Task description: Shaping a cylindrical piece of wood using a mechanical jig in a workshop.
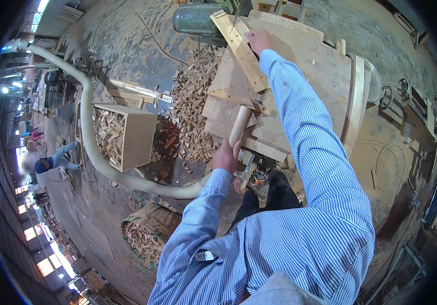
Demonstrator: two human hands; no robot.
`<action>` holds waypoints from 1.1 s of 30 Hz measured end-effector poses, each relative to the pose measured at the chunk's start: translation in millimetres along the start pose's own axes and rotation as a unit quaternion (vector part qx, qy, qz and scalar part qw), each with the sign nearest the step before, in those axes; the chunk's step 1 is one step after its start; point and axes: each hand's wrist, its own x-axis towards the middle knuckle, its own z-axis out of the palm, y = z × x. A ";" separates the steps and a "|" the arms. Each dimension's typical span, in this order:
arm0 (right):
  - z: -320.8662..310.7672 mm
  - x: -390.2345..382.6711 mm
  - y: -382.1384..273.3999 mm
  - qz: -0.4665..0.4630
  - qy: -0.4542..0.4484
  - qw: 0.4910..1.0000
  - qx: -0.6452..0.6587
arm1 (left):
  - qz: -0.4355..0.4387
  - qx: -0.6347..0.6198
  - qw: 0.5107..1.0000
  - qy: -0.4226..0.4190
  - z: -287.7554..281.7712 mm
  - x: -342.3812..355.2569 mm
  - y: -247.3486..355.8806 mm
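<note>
My left hand (225, 156) is closed round the near end of a pale, rounded wooden piece (240, 125). The far end of that piece lies on the wooden saw table (325, 66), against a wooden crossbar (239, 99). My right arm reaches across the table. At its far side my right hand (260, 40) has its fingers curled in at the edge of a long wooden board (241, 51); whether something small is between them is hidden. Just beyond, a round saw blade (244, 7) stands close to the board's far end.
A green motor (195, 20) sits at the table's far left. Wood offcuts (195, 101) are heaped on the floor beside the table. Further left are an offcut-filled wooden box (139, 137), a thick flexible hose (87, 117) and a woven basket (160, 222). Another person (51, 162) is far left.
</note>
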 end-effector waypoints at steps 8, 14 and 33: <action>-26.0 -22.6 -4.7 0.055 -0.046 0.996 0.060 | -0.023 0.013 1.000 -0.007 -4.9 -3.2 -5.7; -38.2 -57.9 -18.6 -0.014 0.011 1.000 0.000 | -0.006 0.000 1.000 0.009 -5.8 -28.0 -24.1; 25.6 -69.2 -48.7 0.057 -0.003 0.998 0.024 | -0.001 -0.003 1.000 -0.016 -8.2 -88.3 -76.1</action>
